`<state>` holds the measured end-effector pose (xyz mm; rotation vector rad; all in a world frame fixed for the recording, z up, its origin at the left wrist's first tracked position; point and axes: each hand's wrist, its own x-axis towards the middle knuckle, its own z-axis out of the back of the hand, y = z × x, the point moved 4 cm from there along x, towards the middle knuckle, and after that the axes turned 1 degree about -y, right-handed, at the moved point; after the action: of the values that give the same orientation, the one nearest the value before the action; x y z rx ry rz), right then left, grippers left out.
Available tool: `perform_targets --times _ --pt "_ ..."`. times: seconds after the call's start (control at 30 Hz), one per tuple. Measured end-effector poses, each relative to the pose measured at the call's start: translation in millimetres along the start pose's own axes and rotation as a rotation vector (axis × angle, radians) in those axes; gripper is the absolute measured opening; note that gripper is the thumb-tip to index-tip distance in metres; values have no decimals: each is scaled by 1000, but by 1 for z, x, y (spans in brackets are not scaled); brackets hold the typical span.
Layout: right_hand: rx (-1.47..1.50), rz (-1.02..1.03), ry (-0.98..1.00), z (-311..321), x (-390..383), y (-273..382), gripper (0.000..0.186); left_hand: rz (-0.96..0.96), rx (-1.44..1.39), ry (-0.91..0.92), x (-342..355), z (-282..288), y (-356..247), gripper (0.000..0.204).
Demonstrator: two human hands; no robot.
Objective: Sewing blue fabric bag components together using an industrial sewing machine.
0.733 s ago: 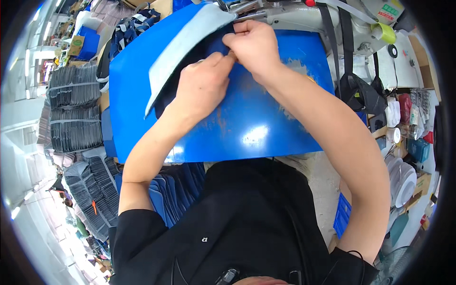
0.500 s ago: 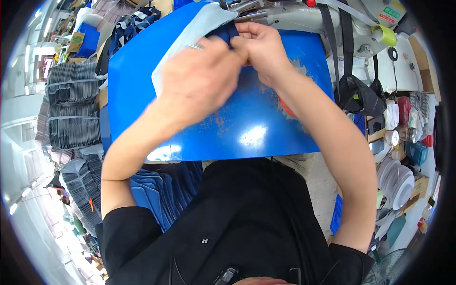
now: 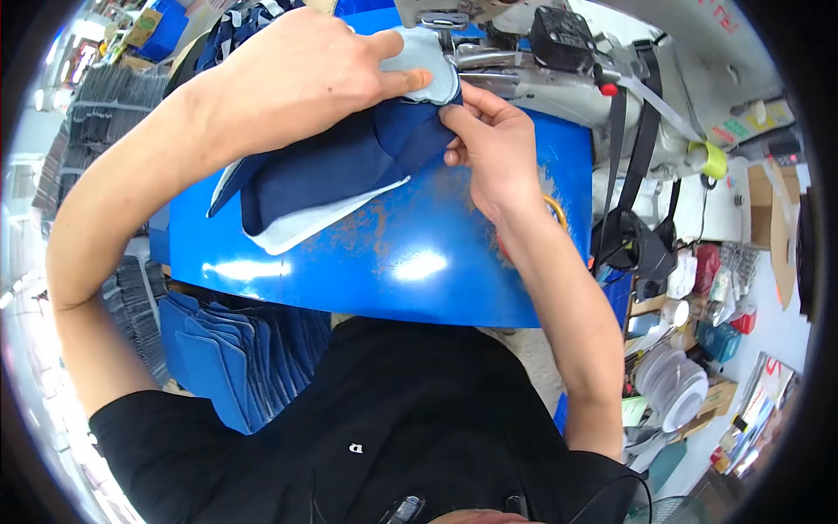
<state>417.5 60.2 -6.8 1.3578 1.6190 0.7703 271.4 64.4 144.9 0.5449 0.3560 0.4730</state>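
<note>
My left hand [image 3: 323,74] reaches across the top of a navy fabric piece with a pale grey backing [image 3: 314,183], its curled thumb and index finger pressing on a pale grey layered end [image 3: 419,61] beside the sewing machine's presser foot [image 3: 445,22]. With thumb and fingers, my right hand [image 3: 493,148] pinches the navy edge just right of and below that end. The fabric lies over a worn blue table surface [image 3: 410,262]. A yellow-orange loop, possibly a scissor handle [image 3: 555,210], shows behind my right wrist.
The machine body [image 3: 655,105] fills the back right, with black straps [image 3: 642,236] hanging. Stacked navy panels [image 3: 227,358] sit below the table's left front, bundled grey pieces [image 3: 122,105] at left. Spools [image 3: 668,389] and small items crowd the right side; a blue crate [image 3: 157,26] is back left.
My left hand has moved up and left onto the piece's grey end. The fabric has turned to show more navy and now reaches the presser foot. The view has shifted.
</note>
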Motion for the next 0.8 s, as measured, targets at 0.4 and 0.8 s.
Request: perform_targets --times 0.4,0.8 --pt "123 71 -69 -1 13 -13 24 181 -3 -102 15 7 -23 40" --pt "141 196 -80 5 9 -16 31 441 -200 -134 37 -11 -68 48"
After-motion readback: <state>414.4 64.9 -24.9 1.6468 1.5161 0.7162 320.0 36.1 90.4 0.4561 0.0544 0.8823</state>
